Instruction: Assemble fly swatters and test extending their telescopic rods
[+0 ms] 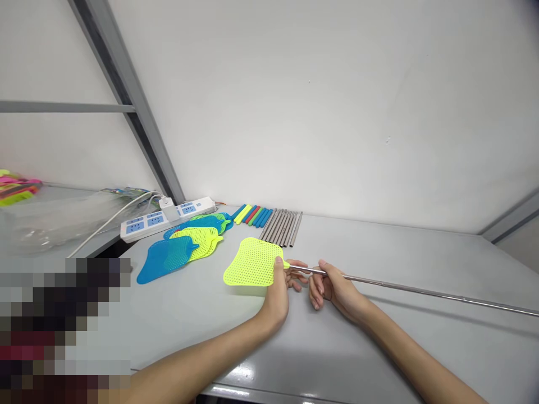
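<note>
My left hand (281, 286) grips a yellow-green fly swatter head (251, 265) near its neck, the thumb lying on the perforated face. A long thin metal telescopic rod (404, 288) meets that neck and runs off to the right edge of the view. Close beside the joint, my right hand (330, 285) pinches the rod between thumb and fingers, its other fingers curled below. Whether the rod is fully inside the neck cannot be seen. Farther left lie more swatter heads, among them a blue one (162, 261) and a yellow-green one (200, 241), overlapping on the table.
Several coloured grip sleeves (252, 216) and collapsed metal rods (281, 227) lie in rows near the wall. A white power strip (168, 217) with a plugged-in cable stands behind the swatter heads. Clear plastic bags (54, 221) cover the left table. A grey metal frame (126, 95) rises there.
</note>
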`<state>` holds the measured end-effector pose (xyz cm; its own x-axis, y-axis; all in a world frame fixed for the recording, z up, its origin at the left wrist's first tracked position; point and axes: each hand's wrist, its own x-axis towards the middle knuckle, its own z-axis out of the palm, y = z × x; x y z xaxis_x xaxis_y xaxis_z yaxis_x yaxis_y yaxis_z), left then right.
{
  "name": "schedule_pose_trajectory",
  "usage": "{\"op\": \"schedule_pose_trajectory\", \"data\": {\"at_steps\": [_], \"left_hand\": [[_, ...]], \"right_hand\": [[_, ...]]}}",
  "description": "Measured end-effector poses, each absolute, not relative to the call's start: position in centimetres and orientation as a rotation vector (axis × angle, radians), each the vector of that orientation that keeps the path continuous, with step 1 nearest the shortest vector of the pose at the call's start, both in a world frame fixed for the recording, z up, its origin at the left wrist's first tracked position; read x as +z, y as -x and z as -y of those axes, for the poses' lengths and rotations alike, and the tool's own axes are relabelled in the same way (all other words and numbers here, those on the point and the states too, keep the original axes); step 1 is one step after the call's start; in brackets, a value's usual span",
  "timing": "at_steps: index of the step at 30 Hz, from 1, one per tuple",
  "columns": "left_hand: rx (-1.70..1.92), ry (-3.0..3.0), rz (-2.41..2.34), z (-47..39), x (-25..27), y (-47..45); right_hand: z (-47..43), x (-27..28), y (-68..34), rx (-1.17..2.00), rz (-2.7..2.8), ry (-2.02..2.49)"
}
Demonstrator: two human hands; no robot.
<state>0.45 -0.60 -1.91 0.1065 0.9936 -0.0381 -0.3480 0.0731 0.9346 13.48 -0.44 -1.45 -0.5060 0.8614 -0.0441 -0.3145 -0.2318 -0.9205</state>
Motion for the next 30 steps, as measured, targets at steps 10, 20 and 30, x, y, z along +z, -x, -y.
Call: {"op": "schedule_pose_trajectory", "data": {"at_steps": [10,20,30], "left_hand": [[1.229,-0.967,-0.909,0.9,-1.9,-0.6],[1.214,-1.017,-0.909,1.0,-1.8,-0.6],[1.279,-0.931,-0.920,0.4,-1.3,-0.8]], "right_hand": [[0.4,-1.5,-13.4,1.848,1.199,0.746],[0.2,-1.7,-13.5,1.858,1.205,0.778],[0.0,-0.5,-13.6,1.525,1.163,1.065]]}}
